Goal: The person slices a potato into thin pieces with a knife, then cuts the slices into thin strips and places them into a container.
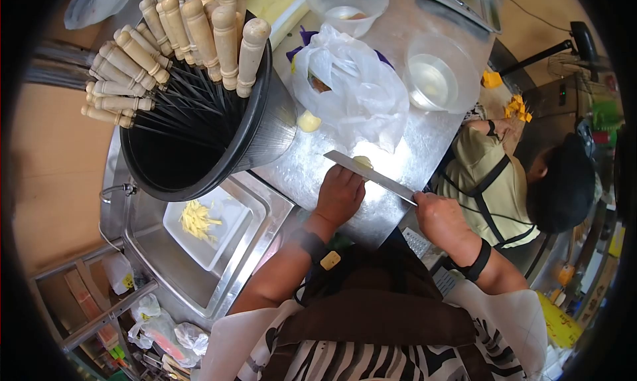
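Note:
My right hand [439, 216] grips the handle of a long flat steel blade [369, 173] that lies across the steel counter [312, 163]. Under the blade's far part sits a small pale yellow piece of food [362, 160]. My left hand [340, 192] rests fingers-down on the counter, pressing at that piece right beside the blade. A second pale yellow piece [308, 121] lies further back on the counter, near the black bucket.
A black bucket [219, 135] full of wooden-handled skewers stands at the left. A crumpled plastic bag [352, 89] and two clear bowls [434, 76] sit behind. A white tray with yellow shreds [199, 222] rests in a steel pan. Another person [524, 182] works at the right.

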